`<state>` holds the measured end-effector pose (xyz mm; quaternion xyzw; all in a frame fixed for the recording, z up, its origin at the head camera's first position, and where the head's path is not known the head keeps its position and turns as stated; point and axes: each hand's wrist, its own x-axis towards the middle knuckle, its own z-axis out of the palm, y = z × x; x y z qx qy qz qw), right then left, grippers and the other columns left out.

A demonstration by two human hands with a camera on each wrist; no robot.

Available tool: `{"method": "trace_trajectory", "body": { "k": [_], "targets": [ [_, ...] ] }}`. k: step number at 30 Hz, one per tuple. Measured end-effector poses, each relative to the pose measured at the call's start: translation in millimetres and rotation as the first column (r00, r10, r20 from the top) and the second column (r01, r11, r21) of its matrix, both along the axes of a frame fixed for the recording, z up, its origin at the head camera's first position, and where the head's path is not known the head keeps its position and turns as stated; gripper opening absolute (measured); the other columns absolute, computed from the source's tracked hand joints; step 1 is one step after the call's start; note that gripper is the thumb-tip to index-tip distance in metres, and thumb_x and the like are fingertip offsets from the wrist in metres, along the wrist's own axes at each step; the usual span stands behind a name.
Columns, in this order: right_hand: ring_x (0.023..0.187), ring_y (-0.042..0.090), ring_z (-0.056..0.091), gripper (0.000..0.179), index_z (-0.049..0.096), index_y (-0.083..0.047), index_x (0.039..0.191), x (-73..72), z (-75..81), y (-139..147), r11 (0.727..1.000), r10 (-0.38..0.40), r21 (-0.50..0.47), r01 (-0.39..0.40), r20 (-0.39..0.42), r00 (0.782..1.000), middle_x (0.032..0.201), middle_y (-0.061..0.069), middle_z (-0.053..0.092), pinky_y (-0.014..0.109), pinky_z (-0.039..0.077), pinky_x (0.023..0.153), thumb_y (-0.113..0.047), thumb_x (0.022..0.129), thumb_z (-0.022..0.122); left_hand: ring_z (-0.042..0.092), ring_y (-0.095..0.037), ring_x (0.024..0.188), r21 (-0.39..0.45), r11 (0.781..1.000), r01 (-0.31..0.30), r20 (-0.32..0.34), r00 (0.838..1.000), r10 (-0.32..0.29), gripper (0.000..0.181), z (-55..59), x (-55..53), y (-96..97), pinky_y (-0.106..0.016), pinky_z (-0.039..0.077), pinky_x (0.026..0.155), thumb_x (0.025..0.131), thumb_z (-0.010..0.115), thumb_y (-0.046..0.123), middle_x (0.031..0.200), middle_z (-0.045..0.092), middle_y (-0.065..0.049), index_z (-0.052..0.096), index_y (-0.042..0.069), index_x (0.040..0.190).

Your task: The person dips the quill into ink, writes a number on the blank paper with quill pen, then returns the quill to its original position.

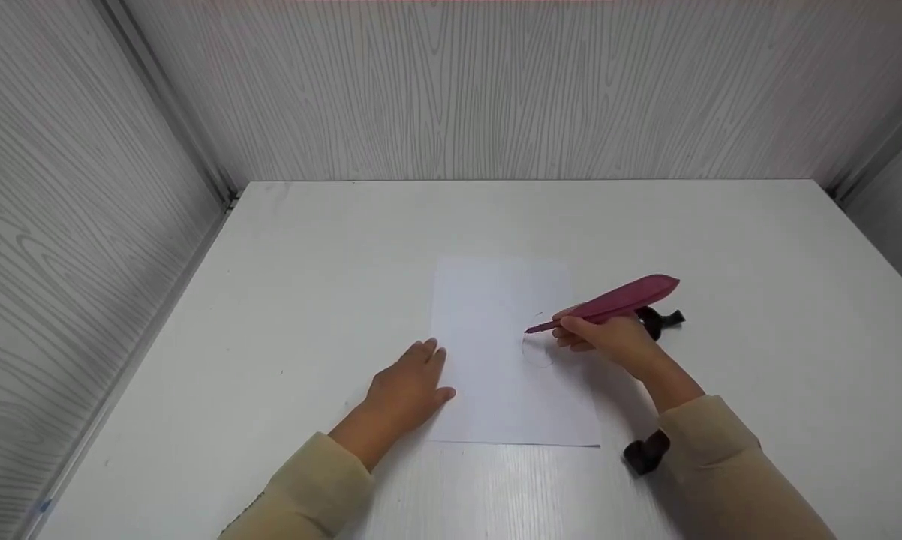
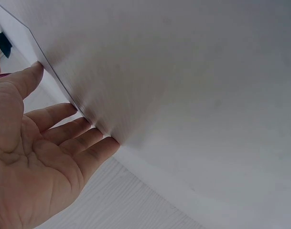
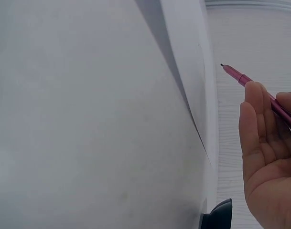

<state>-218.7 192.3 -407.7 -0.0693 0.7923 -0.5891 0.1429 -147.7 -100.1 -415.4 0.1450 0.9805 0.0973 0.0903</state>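
A white sheet of paper (image 1: 496, 405) lies on the table with a thin curved line on its right half. My right hand (image 1: 605, 337) pinches a dark pink feather-shaped pen (image 1: 631, 295) between thumb and fingers. Its tip points left, close to the upper end of the drawn curve; whether it touches the paper I cannot tell. The right wrist view shows the pen (image 3: 234, 74) and the palm side of the hand (image 3: 274, 176). On the sheet's left edge rests my left hand (image 1: 407, 384), fingers extended. In the left wrist view the fingertips of that hand (image 2: 45, 152) meet the surface.
The white table (image 1: 331, 262) surrounds the sheet. Behind it stands a wood-grain panel (image 1: 451, 97), with another panel (image 1: 68, 247) along the left. Small black pieces (image 1: 646, 452) appear beside my right wrist and beyond my right hand.
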Motion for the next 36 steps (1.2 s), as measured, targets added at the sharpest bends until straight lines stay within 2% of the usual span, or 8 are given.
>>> {"method": "trace_trajectory", "body": {
  "k": [7, 17, 29, 36],
  "targets": [
    [0.088, 0.021, 0.069, 0.036, 0.063, 0.007, 0.117, -2.0, 1.4, 1, 0.998, -0.02, -0.053, 0.018, -0.043, 0.999, 0.097, 0.014, 0.071, 0.032, 0.054, 0.079, -0.019, 0.092, 0.066, 0.031, -0.031, 0.137, 0.014, 1.0, 0.006, -0.003, 1.0, -0.006, 0.061, 1.0, 0.0, -1.0, -0.045, 0.035, 0.104, 0.095, 0.059, 0.033, 0.148, 0.036, -0.018, 0.041, -0.003, 0.141],
    [0.087, 0.018, 0.069, 0.04, 0.062, 0.007, 0.116, -5.4, 5.3, 4, 0.992, -0.096, -0.092, 0.091, -0.047, 0.994, 0.096, 0.012, 0.071, 0.032, 0.054, 0.079, -0.024, 0.091, 0.067, 0.031, -0.03, 0.137, 0.023, 1.0, 0.005, -0.005, 1.0, -0.005, 0.062, 0.3, -1.1, -1.9, -0.044, 0.036, 0.104, 0.094, 0.061, 0.034, 0.148, 0.036, -0.017, 0.043, -0.002, 0.14],
    [0.091, 0.019, 0.069, 0.048, 0.06, 0.003, 0.121, -6.5, 10.0, 14, 0.977, -0.192, -0.093, 0.193, 0.018, 0.981, 0.1, 0.009, 0.071, 0.034, 0.052, 0.084, -0.033, 0.089, 0.068, 0.031, -0.031, 0.137, 0.036, 0.999, 0.01, -0.006, 1.0, -0.009, 0.062, -0.9, -0.5, -1.4, -0.045, 0.036, 0.104, 0.094, 0.061, 0.033, 0.148, 0.036, -0.017, 0.043, -0.003, 0.14],
    [0.093, 0.019, 0.068, 0.051, 0.061, 0.0, 0.121, -5.1, 11.2, 25, 0.974, -0.223, -0.05, 0.222, -0.018, 0.975, 0.098, 0.004, 0.072, 0.032, 0.052, 0.084, -0.039, 0.089, 0.067, 0.03, -0.03, 0.138, 0.033, 0.999, 0.007, 0.0, 1.0, -0.007, 0.062, -1.0, -0.3, -1.1, -0.045, 0.035, 0.104, 0.094, 0.061, 0.034, 0.148, 0.035, -0.017, 0.042, -0.003, 0.141]
  ]
}}
